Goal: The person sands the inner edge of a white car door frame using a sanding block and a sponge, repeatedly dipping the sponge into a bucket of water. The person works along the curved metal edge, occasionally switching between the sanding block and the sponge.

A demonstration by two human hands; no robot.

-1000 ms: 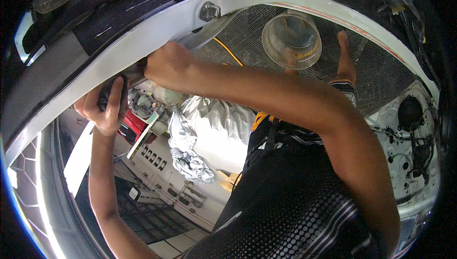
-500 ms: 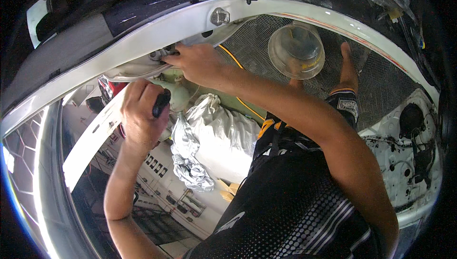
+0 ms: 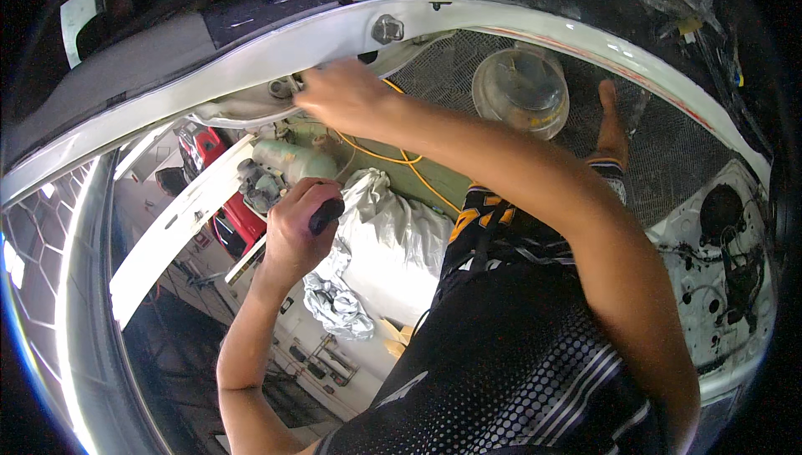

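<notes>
My left hand (image 3: 292,229) is raised in a fist around a dark rounded handle (image 3: 326,216); the rest of that object is hidden by the fingers. Stretched across to the left, my right hand (image 3: 347,100) is at the lower edge of the white car body frame (image 3: 259,58). Its fingers are bent together and blurred, and what is in them cannot be made out. Right beside the fingertips is a small round metal fitting (image 3: 280,88) in a recess of the frame. A metal latch piece (image 3: 387,30) stands on the frame farther right.
A clear round tub (image 3: 522,91) stands on the dark mat by my feet. A yellow hose (image 3: 430,190) crosses the floor, near a silvery sheet (image 3: 388,229) and a green tank (image 3: 292,160). A stripped white door panel (image 3: 710,271) is at the right, a red car (image 3: 205,146) at the left.
My left hand has moved right and slightly down with the dark handle, away from the frame. My right hand has shifted slightly right along the frame's edge, uncovering the round fitting.
</notes>
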